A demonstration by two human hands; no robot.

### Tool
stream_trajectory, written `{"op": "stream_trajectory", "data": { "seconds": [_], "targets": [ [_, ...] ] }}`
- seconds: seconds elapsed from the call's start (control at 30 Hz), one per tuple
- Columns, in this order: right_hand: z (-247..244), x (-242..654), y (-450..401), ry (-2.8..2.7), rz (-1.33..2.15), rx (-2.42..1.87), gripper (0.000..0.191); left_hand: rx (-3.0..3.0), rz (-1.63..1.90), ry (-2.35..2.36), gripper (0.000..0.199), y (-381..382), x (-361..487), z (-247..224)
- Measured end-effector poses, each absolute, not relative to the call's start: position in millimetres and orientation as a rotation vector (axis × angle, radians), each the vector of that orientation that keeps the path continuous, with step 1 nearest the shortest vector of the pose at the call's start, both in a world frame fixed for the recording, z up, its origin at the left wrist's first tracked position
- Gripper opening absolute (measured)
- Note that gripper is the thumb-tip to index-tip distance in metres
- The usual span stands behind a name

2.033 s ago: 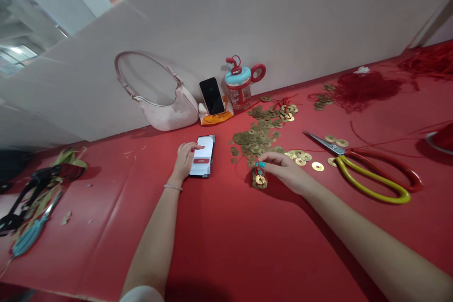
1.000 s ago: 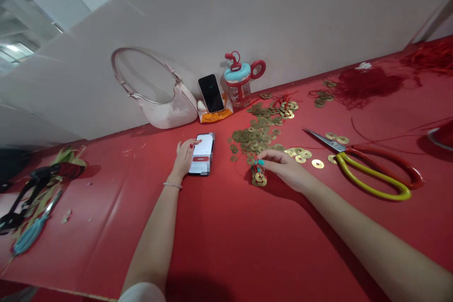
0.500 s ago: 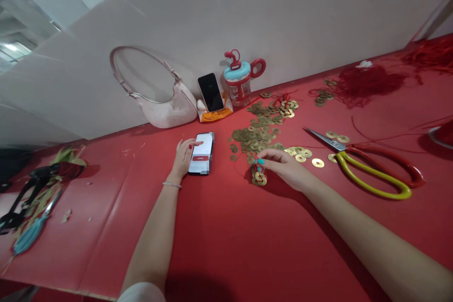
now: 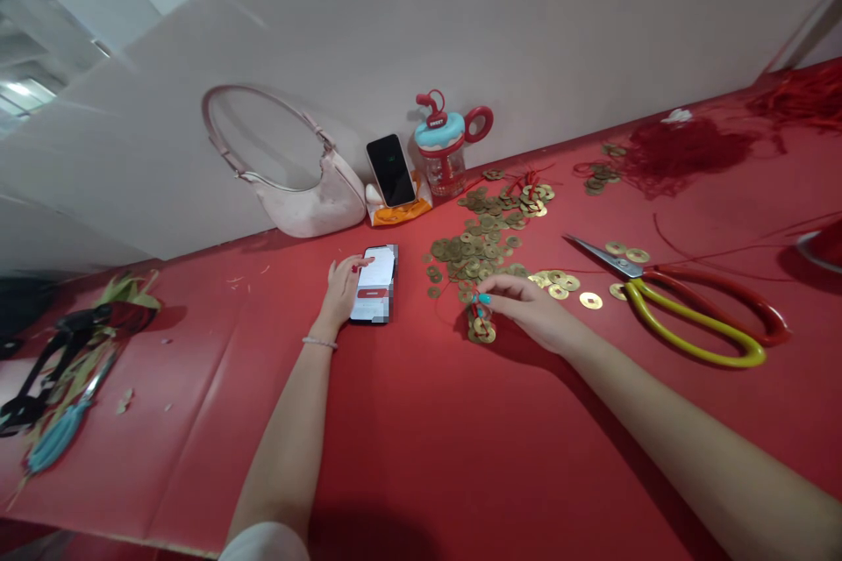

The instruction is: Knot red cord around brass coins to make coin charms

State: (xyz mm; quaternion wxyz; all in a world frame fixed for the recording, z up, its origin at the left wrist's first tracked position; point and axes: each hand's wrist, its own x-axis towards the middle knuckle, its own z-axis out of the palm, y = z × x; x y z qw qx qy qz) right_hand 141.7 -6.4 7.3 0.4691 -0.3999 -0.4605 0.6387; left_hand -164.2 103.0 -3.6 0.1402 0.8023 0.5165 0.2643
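My left hand [image 4: 339,291] lies over the left edge of a lit phone [image 4: 373,302] on the red table, its fingers apart and one fingertip over the screen. My right hand [image 4: 519,307] pinches a string of coins [image 4: 482,330] tied with red cord, which rests on the table. Just beyond it spreads a pile of brass-coloured coins [image 4: 479,254] with square holes. To the right of that hand are several loose golden coins [image 4: 590,301] and large scissors [image 4: 697,316] with one yellow and one red handle.
Along the wall stand a white handbag [image 4: 316,202], a propped phone [image 4: 392,171] and a cup [image 4: 444,159] with a blue lid. Red cord [image 4: 690,153] lies at the back right. Blue-handled scissors [image 4: 62,434] lie at the far left, beside black straps.
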Motion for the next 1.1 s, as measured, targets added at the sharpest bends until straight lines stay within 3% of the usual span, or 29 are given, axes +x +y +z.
{"op": "stream_trajectory", "data": {
  "seconds": [0.4, 1.1],
  "targets": [
    [4.5, 142.3, -5.8, -1.117, 1.578, -0.955, 0.019, 2.364, 0.775, 1.373, 0.027, 99.7, -164.3, 1.7],
    [5.7, 140.9, -5.7, -1.111, 1.525, -1.023, 0.022, 2.343, 0.78, 1.389, 0.03, 99.1, -162.5, 2.7]
  ]
}}
